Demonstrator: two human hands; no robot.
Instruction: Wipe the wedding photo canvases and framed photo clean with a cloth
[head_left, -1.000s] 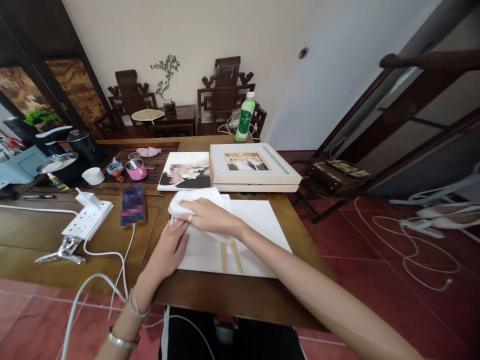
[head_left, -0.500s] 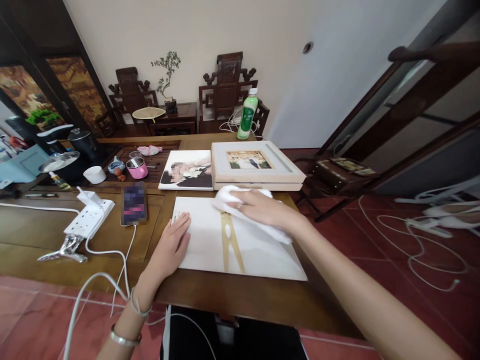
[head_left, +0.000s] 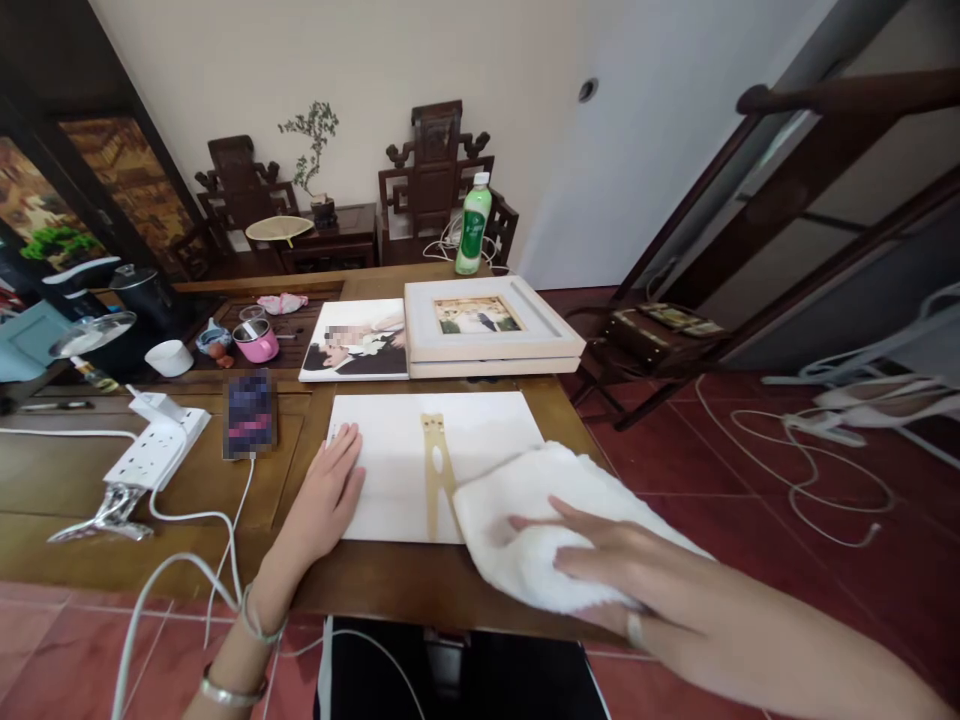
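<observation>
A white board with a gold strip (head_left: 420, 455) lies flat on the wooden table (head_left: 390, 585) in front of me. My left hand (head_left: 326, 495) rests flat on the board's left edge, fingers stretched out. My right hand (head_left: 600, 565) presses on a white cloth (head_left: 525, 520) over the board's near right corner, fingers spread across the cloth. Behind the board lie a photo print (head_left: 360, 340) and a stack of pale picture frames (head_left: 487, 325).
A phone (head_left: 249, 412) on a cable and a white power strip (head_left: 157, 445) lie at the left. A pink cup (head_left: 255, 340), a white bowl (head_left: 169, 357) and a kettle (head_left: 139, 295) stand farther back. A green bottle (head_left: 472, 225) is at the far edge. Cables trail on the red floor (head_left: 817, 470).
My right hand has dragged the cloth from the board's upper left, across the top, down to its near right corner. The left hand stayed on the left edge.
</observation>
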